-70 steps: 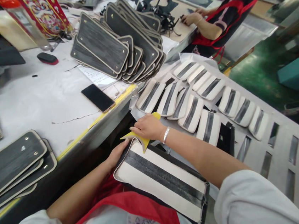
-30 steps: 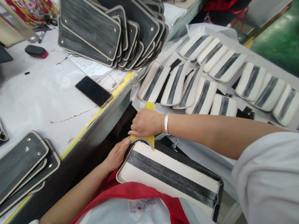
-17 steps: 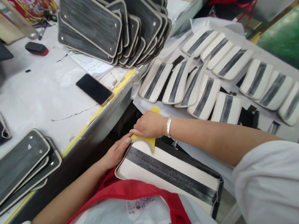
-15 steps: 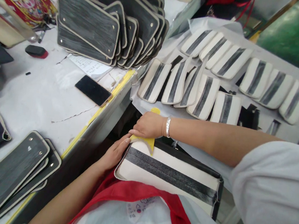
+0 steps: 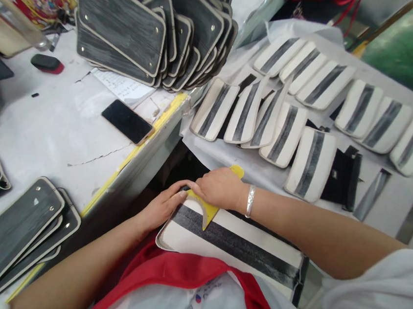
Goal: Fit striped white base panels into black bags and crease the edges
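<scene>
While the left hand (image 5: 162,208) is holding the black-striped panel (image 5: 241,244) at lower centre, the right hand (image 5: 222,188) is gripping the yellow concave-edged tool (image 5: 212,213), probably needing even pressure.

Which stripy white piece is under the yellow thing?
The nearest one, right up against the red apron; the others lie farther away on the table.

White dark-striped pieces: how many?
12: one striped piece by the right hand; on the right table, five in the near row, six in the far row. Overlaps may hide more.
</scene>
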The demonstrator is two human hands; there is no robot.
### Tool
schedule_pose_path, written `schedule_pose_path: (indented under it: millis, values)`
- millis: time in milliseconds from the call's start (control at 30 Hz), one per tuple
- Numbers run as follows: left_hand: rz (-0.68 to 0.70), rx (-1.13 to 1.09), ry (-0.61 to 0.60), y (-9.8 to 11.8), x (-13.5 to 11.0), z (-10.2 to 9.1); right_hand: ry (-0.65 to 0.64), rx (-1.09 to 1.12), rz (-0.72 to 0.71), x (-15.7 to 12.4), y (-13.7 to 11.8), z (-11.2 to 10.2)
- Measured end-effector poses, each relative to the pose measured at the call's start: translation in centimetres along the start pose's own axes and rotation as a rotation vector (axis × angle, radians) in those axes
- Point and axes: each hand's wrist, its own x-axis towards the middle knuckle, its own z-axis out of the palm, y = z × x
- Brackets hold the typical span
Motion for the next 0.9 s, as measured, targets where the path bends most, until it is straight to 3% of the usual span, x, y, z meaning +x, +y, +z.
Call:
schedule_pose_path:
  millis: [267, 467, 667, 800, 900]
  values:
    - [0.012, -0.028, -0.005, -0.2, -0.3, -0.4, -0.071, -0.003, -0.062, 1.8, 0.3, -0.3]
    - [0.039, 0.116, -0.043, 0.3, 0.3, 0.5, -0.075, -0.021, -0.039, -1.0, 0.5, 0.3]
    - [0.016, 0.179, -0.005, 0.8, 0.0, 0.5, -0.067, -0.046, 0.191, -2.2, -1.5, 0.0]
    - [-0.027, -0.050, -0.094, 0.7, 0.5, -0.4, -0.041, -0.081, 0.308, -3.1, -3.1, -0.6]
    - [-0.019, -0.205, -0.166, 0.4, 1.3, -1.4, -0.001, -0.067, 0.471, -5.1, -3.9, -0.8]
